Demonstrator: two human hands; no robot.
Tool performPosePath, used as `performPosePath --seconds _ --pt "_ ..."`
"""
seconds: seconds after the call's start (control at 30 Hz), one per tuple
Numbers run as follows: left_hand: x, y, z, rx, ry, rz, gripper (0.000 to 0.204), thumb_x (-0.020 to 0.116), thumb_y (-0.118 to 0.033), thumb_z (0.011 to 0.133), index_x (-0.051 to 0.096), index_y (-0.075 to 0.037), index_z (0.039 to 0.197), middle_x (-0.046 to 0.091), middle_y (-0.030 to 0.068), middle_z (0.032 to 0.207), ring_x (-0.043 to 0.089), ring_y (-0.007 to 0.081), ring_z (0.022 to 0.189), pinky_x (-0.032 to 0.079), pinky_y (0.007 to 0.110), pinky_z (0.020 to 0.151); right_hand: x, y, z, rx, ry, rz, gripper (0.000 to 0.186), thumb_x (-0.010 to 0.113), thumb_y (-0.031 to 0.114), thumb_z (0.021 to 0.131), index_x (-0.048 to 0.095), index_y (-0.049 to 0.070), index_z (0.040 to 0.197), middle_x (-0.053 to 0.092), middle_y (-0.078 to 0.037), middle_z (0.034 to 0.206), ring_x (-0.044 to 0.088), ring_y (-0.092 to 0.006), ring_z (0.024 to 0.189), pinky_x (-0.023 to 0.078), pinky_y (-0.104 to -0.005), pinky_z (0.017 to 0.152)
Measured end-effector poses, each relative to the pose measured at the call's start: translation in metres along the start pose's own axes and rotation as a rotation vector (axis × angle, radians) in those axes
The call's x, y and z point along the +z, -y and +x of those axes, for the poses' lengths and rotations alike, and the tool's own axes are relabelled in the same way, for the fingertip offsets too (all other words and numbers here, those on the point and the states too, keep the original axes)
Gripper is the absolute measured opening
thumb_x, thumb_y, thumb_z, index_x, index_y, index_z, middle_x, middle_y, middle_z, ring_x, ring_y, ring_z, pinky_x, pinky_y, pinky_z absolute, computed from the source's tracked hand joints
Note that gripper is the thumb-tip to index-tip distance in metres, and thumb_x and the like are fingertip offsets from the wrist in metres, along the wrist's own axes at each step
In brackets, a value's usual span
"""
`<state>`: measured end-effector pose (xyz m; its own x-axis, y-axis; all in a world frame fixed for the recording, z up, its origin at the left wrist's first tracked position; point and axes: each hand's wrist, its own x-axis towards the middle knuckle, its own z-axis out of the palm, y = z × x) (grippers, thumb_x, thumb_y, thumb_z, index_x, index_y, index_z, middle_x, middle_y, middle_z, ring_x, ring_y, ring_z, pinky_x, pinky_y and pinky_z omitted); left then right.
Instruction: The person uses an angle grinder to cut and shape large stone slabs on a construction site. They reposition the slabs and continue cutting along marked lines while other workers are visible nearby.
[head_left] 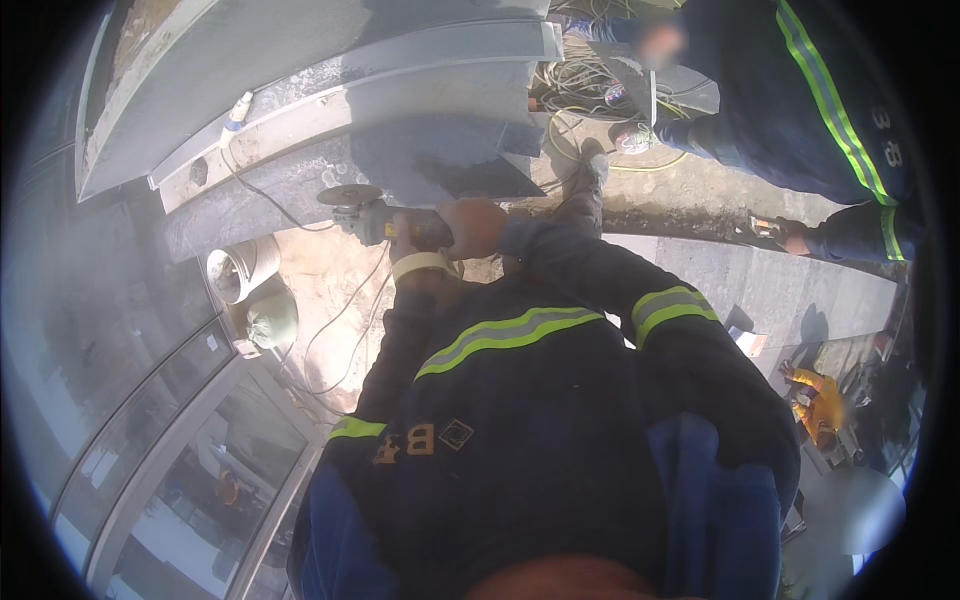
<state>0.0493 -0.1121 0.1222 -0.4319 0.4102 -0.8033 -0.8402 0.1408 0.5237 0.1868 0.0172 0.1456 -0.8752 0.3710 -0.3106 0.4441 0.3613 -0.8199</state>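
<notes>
An angle grinder (374,222), grey-bodied with a flat disc (349,195) at its left end, is held out in front of me, just short of a dark grey slab (240,210). My right hand (472,225) is closed round the grinder's rear body. My left hand (405,240) grips it closer to the disc, with a pale band (424,266) around the wrist area below. Both my arms are in dark sleeves, the right with yellow-green stripes.
A co-worker (800,100) stands at the upper right, a hand (792,238) holding a small object. Coiled cables (585,75) lie behind. A white bucket (240,270) and pale sack (270,320) sit beside a glass door (210,450). A person in orange (822,400) is at the lower right.
</notes>
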Motion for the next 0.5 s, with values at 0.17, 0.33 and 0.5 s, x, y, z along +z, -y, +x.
performPosePath --seconds 0.17,0.33,0.5 --pt "-0.055 -0.021 -0.004 0.012 -0.151 -0.304 0.057 0.069 -0.041 0.099 0.051 -0.002 0.136 0.064 0.0139 0.122 0.067 0.0272 0.108 0.058 0.042 0.089 0.033 0.057 0.036 -0.032 0.206 -0.091 0.062 0.082 0.038 0.069 0.059 -0.002 0.11 0.071 -0.023 0.098 0.071 -0.0407 0.094 0.055 -0.0496 0.083" --pt "-0.11 -0.053 -0.014 0.184 -0.236 -0.466 0.031 0.073 -0.024 0.096 0.06 -0.005 0.117 0.067 0.0083 0.102 0.068 0.021 0.085 0.059 0.035 0.074 0.085 0.137 0.073 -0.012 0.292 -0.298 0.066 0.082 0.042 0.068 0.056 -0.004 0.107 0.071 -0.024 0.086 0.072 -0.0432 0.083 0.056 -0.0516 0.073" --pt "-0.199 -0.117 -0.008 0.401 -0.243 -0.508 0.033 0.076 -0.018 0.092 0.063 -0.003 0.119 0.068 0.0045 0.099 0.066 0.0163 0.084 0.054 0.032 0.073 0.176 0.225 0.128 -0.163 0.216 -0.387 0.065 0.087 0.043 0.069 0.057 -0.003 0.105 0.069 -0.025 0.083 0.07 -0.0453 0.08 0.055 -0.0528 0.068"
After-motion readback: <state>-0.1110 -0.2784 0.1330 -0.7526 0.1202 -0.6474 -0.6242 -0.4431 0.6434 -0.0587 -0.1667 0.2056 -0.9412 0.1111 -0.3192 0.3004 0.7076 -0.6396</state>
